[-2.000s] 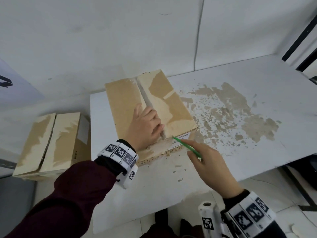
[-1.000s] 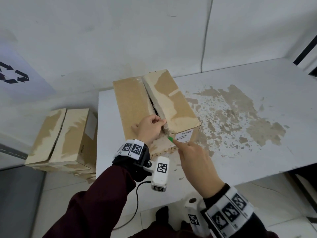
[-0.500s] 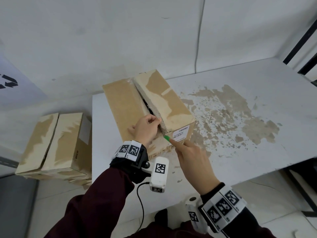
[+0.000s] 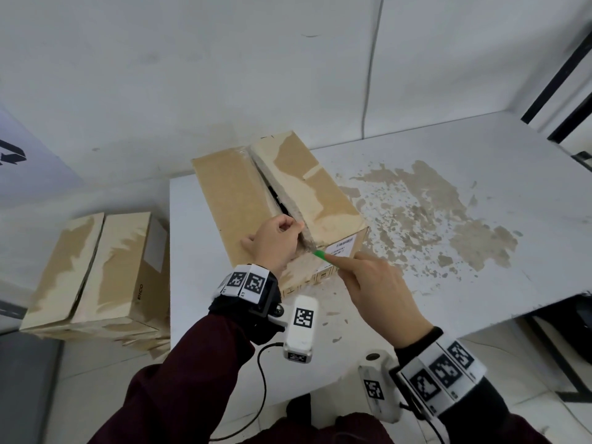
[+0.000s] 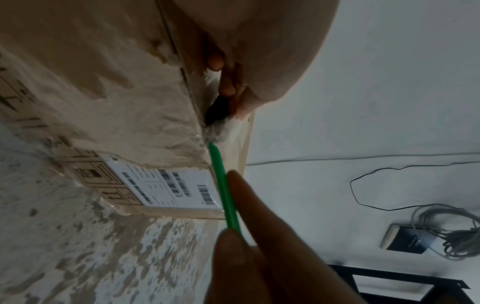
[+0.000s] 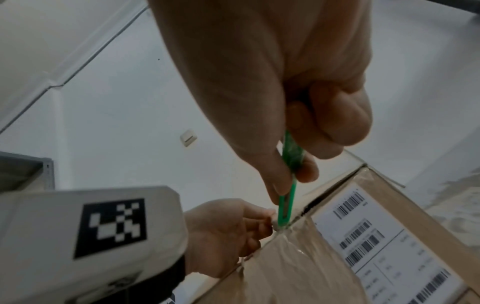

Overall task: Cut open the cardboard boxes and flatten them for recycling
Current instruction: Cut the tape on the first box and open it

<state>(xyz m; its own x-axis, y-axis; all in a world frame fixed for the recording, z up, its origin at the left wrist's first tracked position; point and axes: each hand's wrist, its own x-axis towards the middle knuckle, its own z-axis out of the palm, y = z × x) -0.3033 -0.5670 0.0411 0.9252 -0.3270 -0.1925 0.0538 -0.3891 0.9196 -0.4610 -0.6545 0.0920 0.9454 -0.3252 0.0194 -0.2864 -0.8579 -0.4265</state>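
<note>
At far left, a second cardboard box (image 4: 96,270) sits low beside the white table (image 4: 480,283), its top torn pale in patches, well apart from the work. On the table's near left corner stands the cardboard box (image 4: 230,200) being cut, its two top flaps parted along the centre seam to show a dark gap. The left hand (image 4: 272,243) rests on the box's near edge, fingers curled and pinching the edge of the left flap at the seam; a tagged wristband and a small white camera hang from that wrist. Just to its right, the green utility knife (image 5: 223,191) points its tip into the near end of the seam, where clear tape wrinkles over the corner. The right hand (image 4: 378,293) pinches the knife between thumb and fingers, forefinger laid along its spine. A white shipping label (image 6: 384,232) with barcodes covers the box's near face. Farther right, the table's white coating is scraped away in a wide brown patch (image 4: 432,213).
</note>
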